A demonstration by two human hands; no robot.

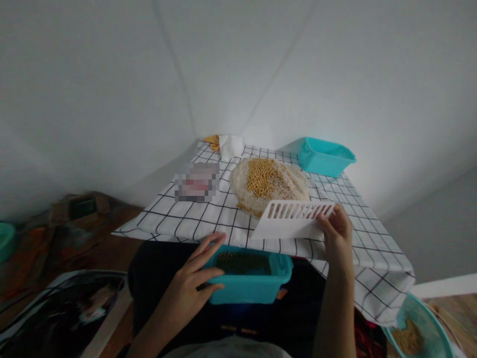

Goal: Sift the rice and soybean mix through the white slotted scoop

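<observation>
My left hand (pixel 194 283) grips the left end of a teal tub (pixel 257 288) held at the table's near edge; dark green beans lie inside it. My right hand (pixel 337 233) pinches the right end of a white slotted plastic scraper (pixel 290 221), which stands on the checked tablecloth (pixel 186 214) just in front of a heap of white rice and yellow beans (pixel 266 184). The scraper's lower edge reaches toward the tub.
An empty teal tub (pixel 324 155) sits at the back right of the table. A white cloth (pixel 231 145) lies at the far edge, a blurred patch to the left. A round teal bowl with yellow grains (pixel 421 333) stands low at the right. White walls close in behind.
</observation>
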